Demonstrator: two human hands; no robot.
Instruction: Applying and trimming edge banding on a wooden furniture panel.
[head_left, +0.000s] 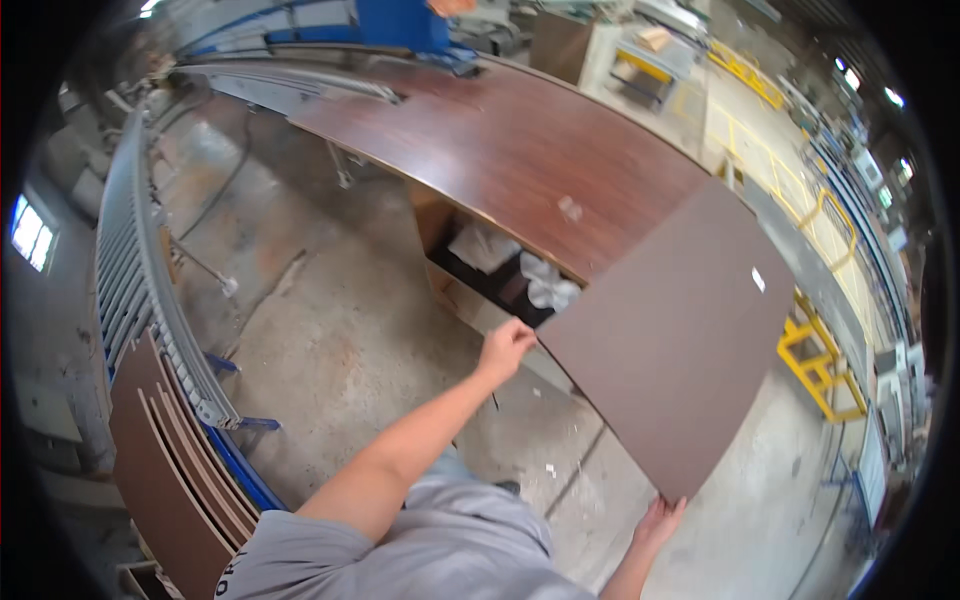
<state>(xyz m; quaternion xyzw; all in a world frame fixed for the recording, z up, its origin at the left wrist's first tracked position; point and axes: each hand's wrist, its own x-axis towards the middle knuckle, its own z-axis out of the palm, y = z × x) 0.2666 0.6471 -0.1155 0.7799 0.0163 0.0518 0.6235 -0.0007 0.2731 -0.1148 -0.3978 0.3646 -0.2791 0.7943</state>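
Note:
A large flat brown panel (670, 330), with a small white sticker (758, 279) on its face, reaches over the right end of a reddish wood-grain tabletop (510, 145). My left hand (507, 348) is closed at the panel's left corner, thumb and fingers pinched on its edge. At the near corner, my right hand (660, 522) grips the panel's edge, with part of its fingers hidden beneath. The panel's far part overlaps the tabletop; whether it rests there I cannot tell.
Under the tabletop, an open compartment holds crumpled white plastic (548, 284). A roller conveyor (150, 270) curves along the left. Several brown panels (165, 470) lean beside it, close to my left elbow. Yellow metal frames (822, 360) stand beyond the panel on the right.

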